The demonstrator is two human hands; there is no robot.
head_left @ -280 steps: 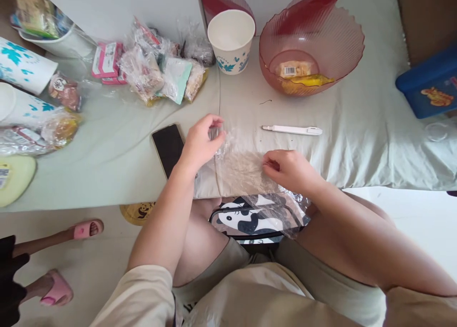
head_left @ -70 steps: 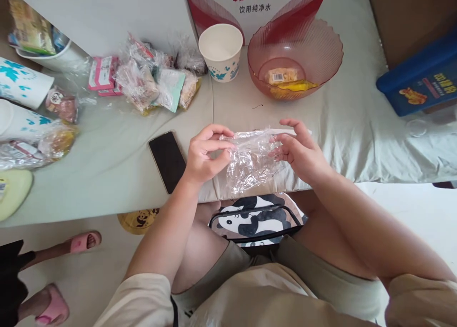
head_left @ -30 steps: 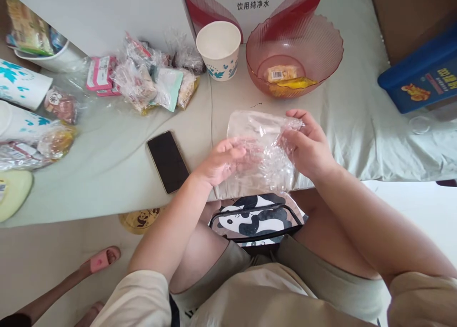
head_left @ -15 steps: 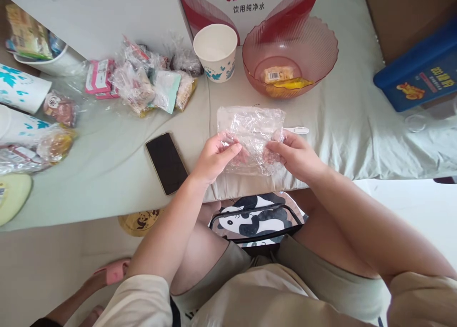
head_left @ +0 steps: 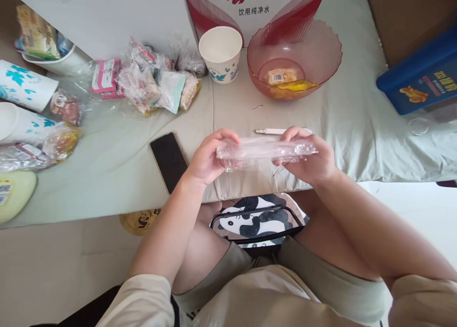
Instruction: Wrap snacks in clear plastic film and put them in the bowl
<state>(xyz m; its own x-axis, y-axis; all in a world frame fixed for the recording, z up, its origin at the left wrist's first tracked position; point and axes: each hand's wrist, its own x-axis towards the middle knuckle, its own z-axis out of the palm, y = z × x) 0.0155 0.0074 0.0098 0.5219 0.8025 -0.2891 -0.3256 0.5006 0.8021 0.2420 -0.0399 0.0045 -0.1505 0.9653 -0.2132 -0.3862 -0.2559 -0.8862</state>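
Note:
Between my two hands is a clear, crinkled plastic bag [head_left: 262, 151], seen nearly edge-on as a narrow strip above the cloth. My left hand [head_left: 214, 158] is closed on its left end. At the right end, my right hand [head_left: 310, 158] grips it too, thumb and fingers partly behind the plastic. Just beyond my right fingers lies a white utility knife [head_left: 273, 131], its metal tip pointing left. A dark-screened phone [head_left: 168, 161] rests on the cloth to the left of my left hand.
Behind are a paper cup [head_left: 220, 55], a pink ribbed bowl [head_left: 257, 72] with wrapped snacks, and a red-and-white box [head_left: 250, 27]. Several wrapped snacks [head_left: 153, 84] are piled at left, beside tipped cups [head_left: 26, 86]. A blue container [head_left: 417, 74] stands right.
The plastic bag has tipped from facing me flat to nearly edge-on, and my hands have moved slightly apart toward its ends. More of the knife shows now. The pink slipper at lower left is out of sight.

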